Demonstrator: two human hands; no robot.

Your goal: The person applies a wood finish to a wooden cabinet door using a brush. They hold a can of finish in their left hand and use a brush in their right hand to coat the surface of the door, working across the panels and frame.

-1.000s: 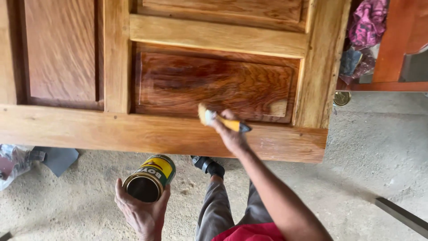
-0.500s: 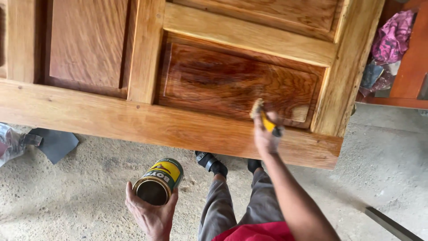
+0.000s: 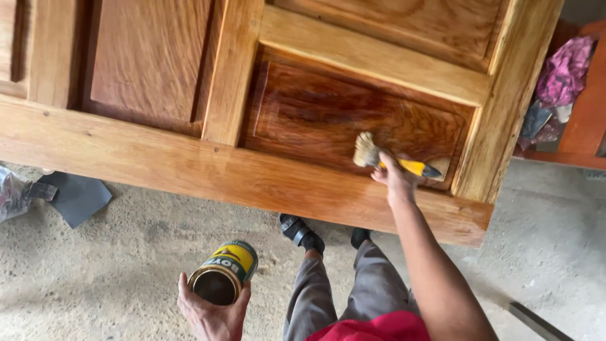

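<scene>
A wooden panelled door [image 3: 189,170] lies flat in front of me, above the floor. Its lower right panel [image 3: 315,117] looks dark and glossy, wetter than the paler panels beside it. My right hand [image 3: 392,182] grips a paintbrush [image 3: 391,161] with a yellow handle, its bristles resting on that panel near its bottom right corner. My left hand [image 3: 211,316] holds an open round can [image 3: 222,273] with a yellow label, low over the floor in front of the door's edge.
The floor [image 3: 126,252] is rough concrete. A grey sheet [image 3: 79,196] and a crumpled plastic bag [image 3: 12,192] lie at the left under the door. Pink cloth [image 3: 565,69] hangs on an orange wooden frame [image 3: 587,120] at the right. A dark bar [image 3: 536,321] lies bottom right.
My right hand with the brush has moved rightward along the dark panel towards its bottom right corner. The view has shifted to follow it. The can stays in my left hand.
</scene>
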